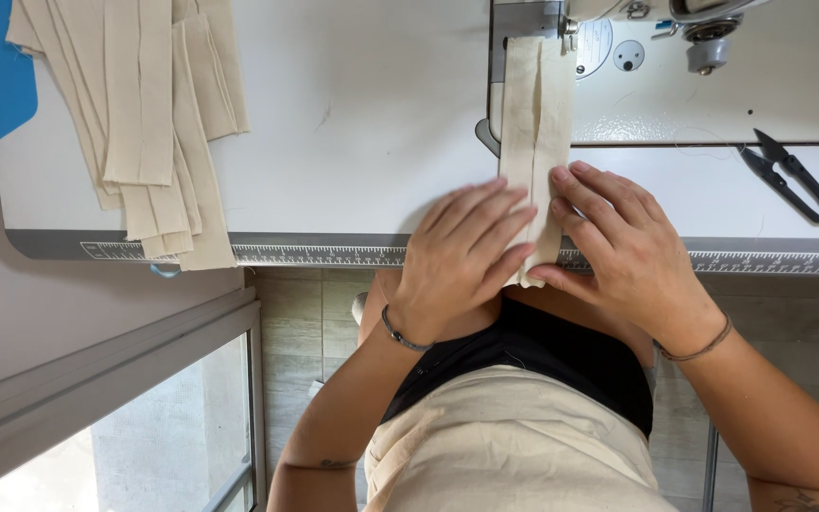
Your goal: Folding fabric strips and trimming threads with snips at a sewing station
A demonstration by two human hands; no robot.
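Cream fabric strip (535,104), far end hidden under machine, pressed flat by both open hands (547,251).

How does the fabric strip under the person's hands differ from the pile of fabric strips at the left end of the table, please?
The fabric strip is a single piece; the pile of strips holds many, overlapped and fanned. The strip runs straight to the sewing machine, pressed flat by the left hand and right hand; the pile lies untouched, overhanging the table edge. Both are the same cream cloth.

Cream fabric strip (535,114) on a white table (362,123) — matching cream strips (149,104) at ten o'clock, black snips (789,175) at three, a blue corner (2,66) far left.
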